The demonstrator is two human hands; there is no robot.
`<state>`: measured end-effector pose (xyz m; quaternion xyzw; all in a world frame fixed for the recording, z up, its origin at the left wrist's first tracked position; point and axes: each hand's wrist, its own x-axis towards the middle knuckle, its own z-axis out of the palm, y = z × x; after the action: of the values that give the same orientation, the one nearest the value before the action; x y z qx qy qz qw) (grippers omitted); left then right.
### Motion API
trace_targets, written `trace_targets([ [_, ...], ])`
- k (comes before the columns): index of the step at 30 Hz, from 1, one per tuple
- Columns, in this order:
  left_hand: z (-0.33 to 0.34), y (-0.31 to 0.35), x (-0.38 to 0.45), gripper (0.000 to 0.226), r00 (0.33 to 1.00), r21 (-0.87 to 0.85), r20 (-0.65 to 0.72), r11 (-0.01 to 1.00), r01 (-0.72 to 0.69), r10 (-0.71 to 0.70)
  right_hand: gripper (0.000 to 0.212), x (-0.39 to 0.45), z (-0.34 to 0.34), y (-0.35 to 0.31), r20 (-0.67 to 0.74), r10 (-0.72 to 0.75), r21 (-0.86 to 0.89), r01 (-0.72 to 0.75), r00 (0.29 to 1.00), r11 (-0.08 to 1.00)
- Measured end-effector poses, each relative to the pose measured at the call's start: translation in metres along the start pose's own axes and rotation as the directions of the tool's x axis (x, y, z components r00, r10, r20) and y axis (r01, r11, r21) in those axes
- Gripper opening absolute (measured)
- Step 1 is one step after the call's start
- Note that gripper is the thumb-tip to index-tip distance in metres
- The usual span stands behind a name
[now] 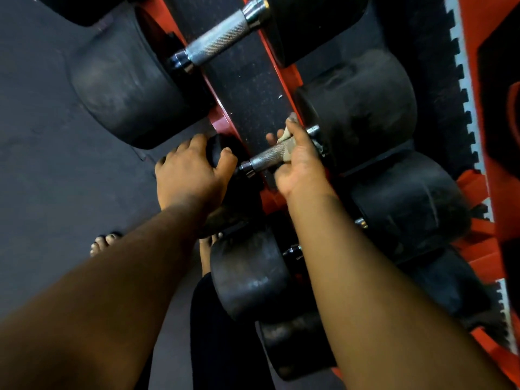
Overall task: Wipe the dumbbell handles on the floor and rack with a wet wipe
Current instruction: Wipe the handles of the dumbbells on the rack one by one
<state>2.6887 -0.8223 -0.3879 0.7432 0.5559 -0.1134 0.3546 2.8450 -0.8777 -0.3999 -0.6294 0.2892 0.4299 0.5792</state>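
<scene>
At the frame's centre, the right hand (pixel 299 161) wraps a grubby, crumpled wet wipe (pixel 289 142) around the knurled silver metal handle (pixel 267 156) of a black rubber-ended dumbbell (pixel 357 108) lying on the red metal rack (pixel 218 123). The left hand (pixel 191 170) cups that dumbbell's near black end (pixel 222 146), fingers curled over it.
</scene>
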Motion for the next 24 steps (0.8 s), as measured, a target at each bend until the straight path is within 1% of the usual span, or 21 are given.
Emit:
trace_targets([
  [3, 0.000, 0.000, 0.000, 0.055, 1.000, -0.004, 0.000, 1.000, -0.007, 0.007, 0.005, 0.006, 0.002, 0.000, 0.026, 0.005, 0.037, -0.006, 1.000, 0.999],
  [5, 0.000, -0.001, 0.000, 0.055, 1.000, 0.001, 0.002, 1.000, -0.009, 0.009, 0.005, 0.004, -0.003, 0.012, 0.022, -0.014, 0.064, 0.013, 1.000, 0.998],
  [8, 0.000, -0.001, 0.000, 0.058, 1.000, -0.004, 0.005, 1.000, -0.011, 0.011, 0.008, -0.006, -0.010, 0.022, -0.002, 0.005, 0.040, -0.005, 1.000, 0.999],
  [11, 0.000, -0.001, 0.001, 0.062, 1.000, -0.009, 0.007, 1.000, -0.011, 0.012, 0.007, -0.005, -0.011, 0.010, 0.052, 0.014, 0.026, -0.015, 0.999, 1.000],
  [14, 0.000, -0.003, 0.001, 0.061, 1.000, -0.011, 0.011, 1.000, -0.016, 0.016, 0.005, 0.004, -0.007, 0.001, 0.007, -0.055, 0.086, 0.054, 0.998, 0.995],
  [16, 0.000, -0.003, 0.001, 0.062, 1.000, -0.014, 0.010, 1.000, -0.018, 0.019, 0.006, 0.002, -0.001, 0.006, -0.023, -0.054, 0.044, 0.055, 0.998, 0.998],
  [18, 0.000, -0.002, 0.002, 0.064, 1.000, -0.009, 0.007, 1.000, -0.014, 0.014, 0.014, -0.004, 0.000, 0.016, -0.017, -0.022, -0.040, 0.021, 1.000, 0.999],
  [21, 0.001, -0.002, 0.002, 0.063, 1.000, -0.006, 0.007, 1.000, -0.007, 0.007, 0.024, -0.015, -0.006, 0.028, 0.037, 0.078, -0.138, -0.072, 0.996, 0.988],
  [23, 0.002, -0.003, 0.002, 0.064, 1.000, -0.009, 0.009, 1.000, -0.011, 0.011, 0.023, -0.016, -0.012, 0.027, 0.073, 0.112, -0.095, -0.105, 0.991, 0.990],
  [24, 0.002, -0.004, 0.002, 0.063, 1.000, -0.013, 0.008, 1.000, -0.013, 0.013, 0.020, -0.013, -0.013, 0.022, 0.084, 0.099, -0.064, -0.094, 0.992, 0.993],
])
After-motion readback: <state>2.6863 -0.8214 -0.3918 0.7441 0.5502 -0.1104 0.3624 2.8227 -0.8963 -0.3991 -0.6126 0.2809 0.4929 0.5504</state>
